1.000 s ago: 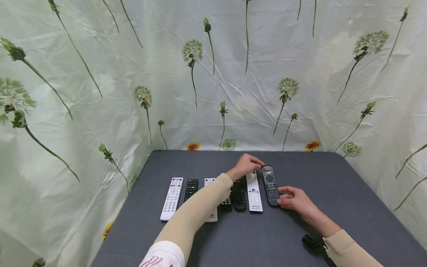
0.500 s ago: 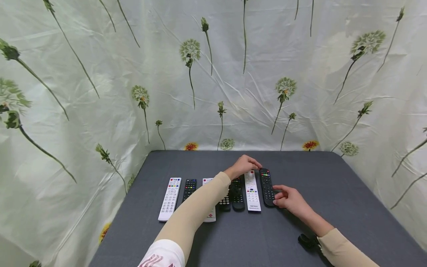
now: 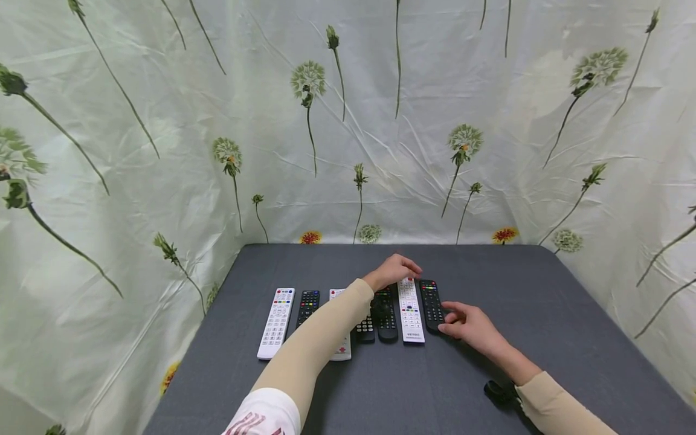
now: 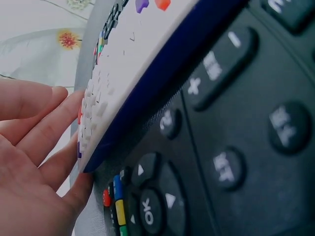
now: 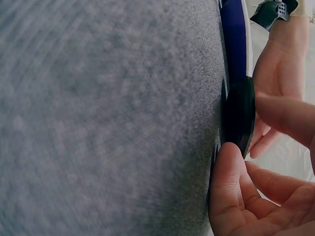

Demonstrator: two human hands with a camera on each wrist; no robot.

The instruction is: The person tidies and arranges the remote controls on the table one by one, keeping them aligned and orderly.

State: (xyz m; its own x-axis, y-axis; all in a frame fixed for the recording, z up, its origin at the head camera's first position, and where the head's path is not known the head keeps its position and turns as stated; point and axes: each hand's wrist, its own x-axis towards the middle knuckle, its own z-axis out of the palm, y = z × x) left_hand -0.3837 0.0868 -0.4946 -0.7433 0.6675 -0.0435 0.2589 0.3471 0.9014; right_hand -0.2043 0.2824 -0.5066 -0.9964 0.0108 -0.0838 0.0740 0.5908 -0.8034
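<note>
A row of remote controls lies on the dark grey table. At its right end is a black remote (image 3: 432, 309) with small coloured buttons near its far end. My right hand (image 3: 472, 327) has its fingertips at that remote's right edge; the right wrist view shows the thumb (image 5: 229, 167) right against the black remote's rim. Reaching over the row, my left hand (image 3: 393, 270) hovers at the far end of the neighbouring white remote (image 3: 410, 314). In the left wrist view its fingers (image 4: 47, 137) are loosely extended beside the white remote's end. The left forearm hides parts of other remotes.
To the left lie another white remote (image 3: 276, 325), a black remote (image 3: 308, 305), a white remote (image 3: 342, 353) and two more black ones, partly covered by the left sleeve (image 3: 315, 356). A flower-printed cloth (image 3: 348, 121) hangs behind the table (image 3: 391, 393).
The black remote at the right end, tilted up in the hands a second ago, now lies flat beside the white one. My left fingertips have come away from its far end, slightly leftward.
</note>
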